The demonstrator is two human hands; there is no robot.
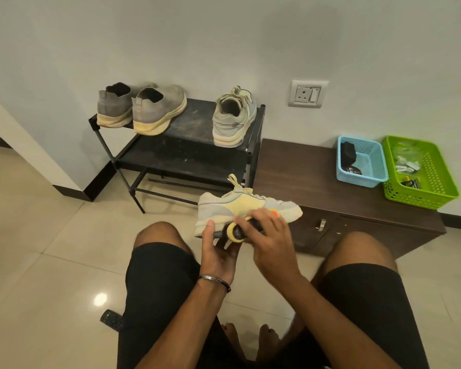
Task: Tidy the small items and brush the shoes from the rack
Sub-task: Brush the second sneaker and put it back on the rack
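Note:
A pale grey and yellow sneaker (pixel 240 206) lies on its side in the air above my knees. My left hand (pixel 218 247) holds it from below by the sole, thumb on the heel edge. My right hand (pixel 270 235) grips a black brush with a yellow rim (pixel 237 231) against the shoe's side. Its matching sneaker (pixel 233 118) stands on the top of the black shoe rack (pixel 194 121). A pair of grey slip-on shoes (pixel 144 107) stands at the rack's left end.
A low dark wooden cabinet (pixel 304 177) stands right of the rack, bearing a blue basket (pixel 375 166) with a dark item and a green basket (pixel 437 177) with small items. A wall socket (pixel 308 93) is above. A remote (pixel 111 319) lies on the tiled floor by my left leg.

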